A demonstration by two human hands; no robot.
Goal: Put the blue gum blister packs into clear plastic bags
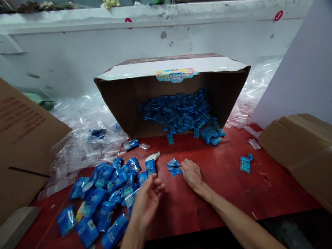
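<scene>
Leftward points the blue wrapper (pixel 173 166) from the right hand (pixel 192 175), long axis unclear.

The crumpled blue plastic wrapper (pixel 173 167) shows lighter and darker patches. The heaped glossy blue packets (pixel 87 232) bear white print. The flat red tabletop (pixel 187 209) has pale flecks. The large brown cardboard box (pixel 118 112) carries a yellow, pink and light-blue sticker (pixel 177 75).

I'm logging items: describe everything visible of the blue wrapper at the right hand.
The blue wrapper looks like thin, shiny plastic, crumpled, with paler patches and uneven edges. The right hand pinches its right end; the rest spreads leftward over the red tabletop. Whether it touches the tabletop or holds anything, I can't tell.
</scene>
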